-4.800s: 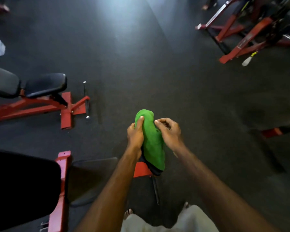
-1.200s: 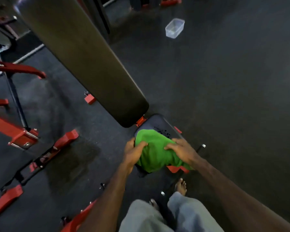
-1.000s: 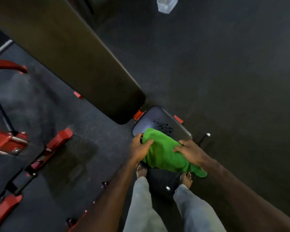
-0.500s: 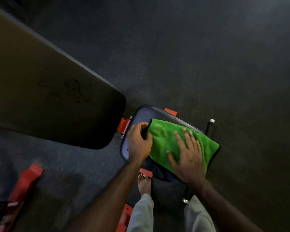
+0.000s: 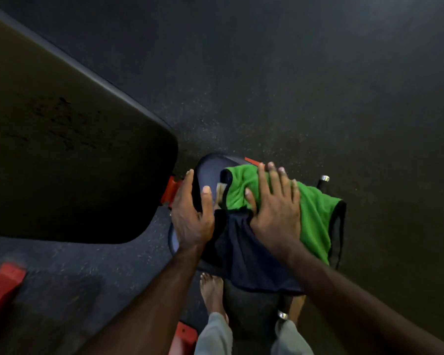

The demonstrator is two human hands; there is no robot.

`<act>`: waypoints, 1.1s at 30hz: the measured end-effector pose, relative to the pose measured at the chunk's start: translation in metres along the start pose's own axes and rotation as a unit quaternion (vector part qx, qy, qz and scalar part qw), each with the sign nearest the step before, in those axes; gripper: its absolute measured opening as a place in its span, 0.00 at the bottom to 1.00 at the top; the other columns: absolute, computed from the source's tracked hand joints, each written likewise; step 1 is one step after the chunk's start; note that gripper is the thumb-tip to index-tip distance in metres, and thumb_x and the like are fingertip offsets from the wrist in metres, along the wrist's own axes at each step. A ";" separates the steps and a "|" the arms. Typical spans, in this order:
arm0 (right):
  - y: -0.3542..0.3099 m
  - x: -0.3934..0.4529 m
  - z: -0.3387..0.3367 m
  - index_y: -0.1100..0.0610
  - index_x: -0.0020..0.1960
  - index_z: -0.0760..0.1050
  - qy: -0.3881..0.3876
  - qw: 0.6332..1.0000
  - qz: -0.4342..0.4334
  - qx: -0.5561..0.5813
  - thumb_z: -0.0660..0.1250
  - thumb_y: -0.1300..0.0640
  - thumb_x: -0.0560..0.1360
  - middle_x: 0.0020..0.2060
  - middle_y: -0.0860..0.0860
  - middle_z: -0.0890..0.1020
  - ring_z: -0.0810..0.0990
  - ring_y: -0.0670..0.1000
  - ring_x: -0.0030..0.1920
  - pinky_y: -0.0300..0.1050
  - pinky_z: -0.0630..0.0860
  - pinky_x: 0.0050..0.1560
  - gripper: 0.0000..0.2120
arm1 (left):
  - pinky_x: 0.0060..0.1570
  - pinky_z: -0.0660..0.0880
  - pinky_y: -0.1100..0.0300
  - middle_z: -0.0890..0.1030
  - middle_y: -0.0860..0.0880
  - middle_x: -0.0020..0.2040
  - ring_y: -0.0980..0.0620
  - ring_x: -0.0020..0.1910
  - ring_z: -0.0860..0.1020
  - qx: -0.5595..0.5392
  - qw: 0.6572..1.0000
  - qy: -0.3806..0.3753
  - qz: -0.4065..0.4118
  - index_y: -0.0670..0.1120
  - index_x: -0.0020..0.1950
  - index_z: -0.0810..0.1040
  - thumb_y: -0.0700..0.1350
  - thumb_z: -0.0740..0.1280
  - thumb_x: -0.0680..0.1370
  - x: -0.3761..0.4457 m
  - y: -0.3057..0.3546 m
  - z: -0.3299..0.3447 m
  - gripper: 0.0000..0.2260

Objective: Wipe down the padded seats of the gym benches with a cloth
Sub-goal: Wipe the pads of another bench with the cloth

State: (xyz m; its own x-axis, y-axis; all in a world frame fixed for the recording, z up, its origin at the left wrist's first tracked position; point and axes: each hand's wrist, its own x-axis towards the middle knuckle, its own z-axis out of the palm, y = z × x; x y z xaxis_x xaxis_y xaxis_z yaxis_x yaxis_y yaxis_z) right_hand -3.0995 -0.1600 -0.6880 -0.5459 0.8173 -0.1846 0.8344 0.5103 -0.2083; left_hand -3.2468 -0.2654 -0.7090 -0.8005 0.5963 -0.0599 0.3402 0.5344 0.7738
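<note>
Where two hands (image 5: pixel 274 211) meet, one cloth (image 5: pixel 313 216)

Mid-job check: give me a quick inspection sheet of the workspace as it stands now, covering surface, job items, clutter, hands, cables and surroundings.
Surface: dark seat pad, bare at its far left corner, the rest covered by the cloth and hands.
Job's things: green cloth spread over the seat, its dark side folded toward the person and hanging off the near edge.
Clutter: nothing seen.
Hands: left hand grips the seat's left edge; right hand presses flat on the cloth.
Cables: nothing seen.
Surroundings: large backrest pad at left, red frame, dark speckled floor, bare feet below.
</note>
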 end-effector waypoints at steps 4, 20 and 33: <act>0.016 -0.013 -0.011 0.50 0.83 0.57 -0.046 0.971 -0.235 -0.010 0.52 0.40 0.85 0.84 0.53 0.54 0.50 0.55 0.83 0.60 0.55 0.80 0.29 | 0.71 0.69 0.52 0.75 0.42 0.74 0.45 0.73 0.72 0.010 1.000 -0.002 0.011 0.40 0.75 0.72 0.68 0.54 0.81 0.000 0.006 -0.001 0.36; 0.007 0.040 -0.017 0.48 0.81 0.61 -0.048 0.986 -0.161 0.017 0.53 0.38 0.82 0.82 0.53 0.60 0.54 0.56 0.83 0.59 0.56 0.80 0.30 | 0.72 0.70 0.46 0.73 0.45 0.75 0.49 0.75 0.70 0.005 1.000 0.003 -0.010 0.41 0.76 0.71 0.62 0.53 0.84 0.000 0.005 0.003 0.31; -0.053 0.092 -0.015 0.50 0.63 0.76 -0.048 0.997 0.008 0.067 0.54 0.34 0.81 0.60 0.56 0.81 0.79 0.61 0.62 0.56 0.75 0.61 0.25 | 0.72 0.63 0.57 0.72 0.44 0.76 0.47 0.74 0.70 0.052 0.998 -0.012 -0.027 0.44 0.79 0.67 0.71 0.52 0.79 -0.001 0.008 0.002 0.39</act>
State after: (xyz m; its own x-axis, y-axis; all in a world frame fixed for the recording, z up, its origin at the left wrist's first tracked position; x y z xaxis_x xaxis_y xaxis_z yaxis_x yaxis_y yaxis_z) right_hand -3.1923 -0.1077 -0.6793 -0.5430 0.7922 -0.2785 0.8288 0.4524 -0.3294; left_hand -3.2423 -0.2607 -0.7044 -0.8070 0.5791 -0.1156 0.3480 0.6246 0.6991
